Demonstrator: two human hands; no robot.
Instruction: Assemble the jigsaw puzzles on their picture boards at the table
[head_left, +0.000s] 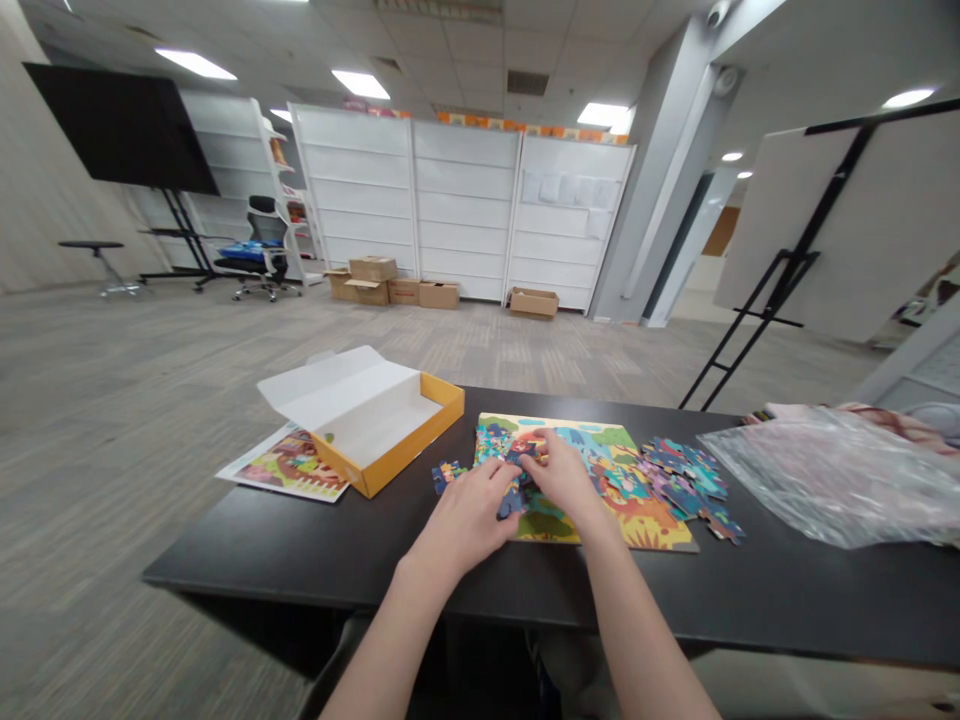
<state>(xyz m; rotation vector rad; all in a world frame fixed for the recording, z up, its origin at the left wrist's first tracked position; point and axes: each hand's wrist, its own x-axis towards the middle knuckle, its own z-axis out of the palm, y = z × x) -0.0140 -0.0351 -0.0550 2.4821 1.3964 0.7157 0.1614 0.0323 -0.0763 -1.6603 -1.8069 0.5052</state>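
Note:
A colourful illustrated board lies on the black table, with jigsaw pieces on its left and middle parts. Over its left side, my left hand touches dark blue puzzle pieces, its fingers bent round them. My right hand is just right of it, thumb and index finger closed on a dark puzzle piece with some red. The two hands nearly meet at the fingertips. More loose pieces are heaped over the board's right edge, and a few lie beyond its left edge.
On the black table, an open yellow box with a white inside stands at the left, beside a printed picture sheet. A clear plastic bag lies at the right. Cardboard boxes stand by white shelving beyond.

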